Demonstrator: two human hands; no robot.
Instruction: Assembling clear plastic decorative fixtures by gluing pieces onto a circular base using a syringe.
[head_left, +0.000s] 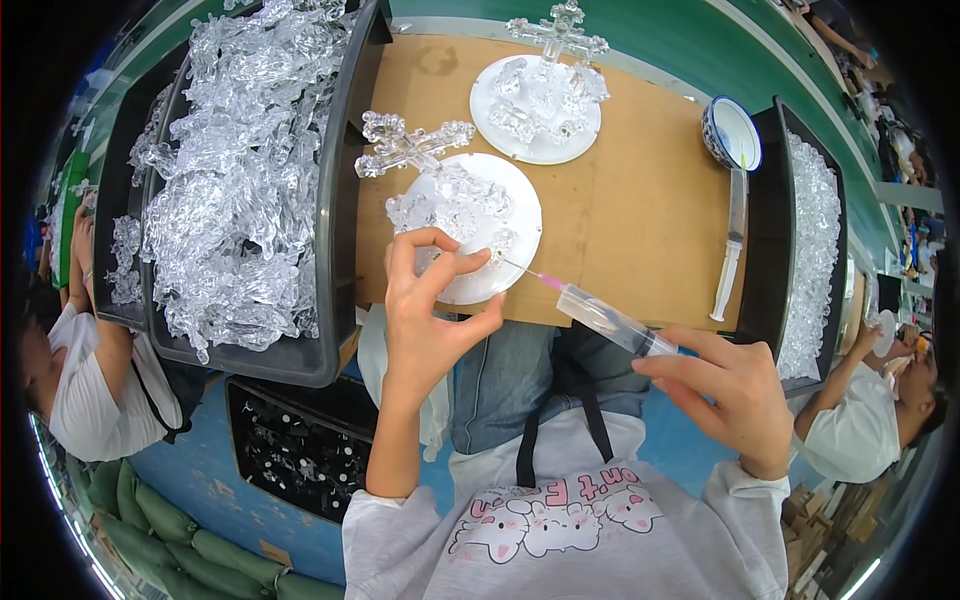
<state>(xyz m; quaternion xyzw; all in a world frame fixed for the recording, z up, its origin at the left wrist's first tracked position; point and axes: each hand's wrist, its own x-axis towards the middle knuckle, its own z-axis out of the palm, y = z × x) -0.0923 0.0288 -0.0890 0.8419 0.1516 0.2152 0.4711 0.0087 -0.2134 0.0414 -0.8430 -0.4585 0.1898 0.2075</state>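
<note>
The syringe (605, 318) is grasped in the right hand (730, 390), its barrel slanted away leftward from the fingers, and its needle (522, 268) is pointed at a small clear piece (502, 242) on the near plate (526, 208), close to the left index fingertip. The left hand (430, 315) is held at that plate's nearer edge, fingers bent and thumb spread; whether anything is pinched by it cannot be told. Just beyond its fingers, more clear parts (455, 200) are clustered on the plate, and a clear cross (412, 147) is seen at the far left edge. Past both hands, a second plate (545, 152) is topped by another cross (557, 40). Beyond the right hand, a spare syringe (733, 245) is laid with its needle end at the bowl (712, 138). Left of the left hand, a bin (327, 250) is heaped with clear pieces; right of the right hand, another bin (765, 235) is filled likewise.
</note>
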